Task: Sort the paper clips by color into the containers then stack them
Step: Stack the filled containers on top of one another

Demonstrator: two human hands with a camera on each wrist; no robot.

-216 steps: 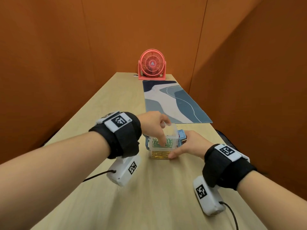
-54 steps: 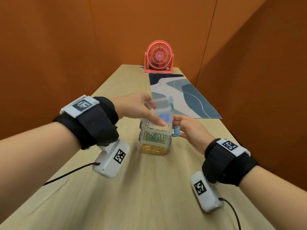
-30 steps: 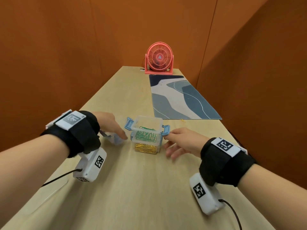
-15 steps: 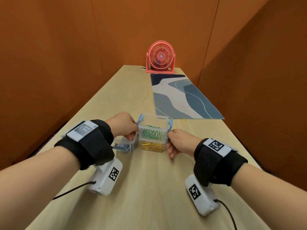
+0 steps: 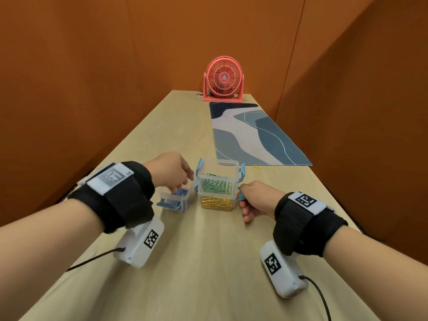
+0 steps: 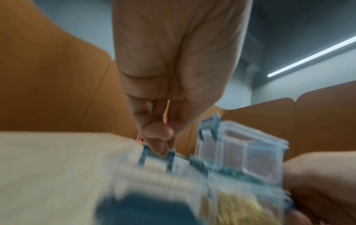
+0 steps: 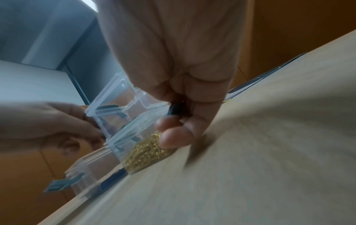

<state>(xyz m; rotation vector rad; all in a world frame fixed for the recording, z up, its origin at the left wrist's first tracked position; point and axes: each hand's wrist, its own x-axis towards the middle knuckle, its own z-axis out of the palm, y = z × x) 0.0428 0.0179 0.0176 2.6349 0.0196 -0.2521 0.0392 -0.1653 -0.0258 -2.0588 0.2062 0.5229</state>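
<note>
Two clear containers stand stacked mid-table: the green-clip container [image 5: 217, 185] on the gold-clip container [image 5: 216, 203]. Its blue top latches stand raised. My right hand [image 5: 252, 200] is at the stack's right side, fingers curled round a blue side latch [image 7: 173, 109]. Left of the stack sits the blue-clip container [image 5: 176, 200]. My left hand [image 5: 171, 172] hangs over its far end, fingers curled down onto one of its blue latches [image 6: 156, 156]. The left wrist view is blurred. One loose gold clip [image 5: 256, 166] lies by the mat's near edge.
A blue and white patterned mat [image 5: 252, 135] covers the far right of the wooden table [image 5: 208, 262]. A pink fan [image 5: 223, 79] stands at the far end. Orange partition walls close in on both sides.
The blue-clip container came off the stack and now sits on the table to its left. My left hand has shifted from the stack's left latch to that container. My right hand stays at the right latch.
</note>
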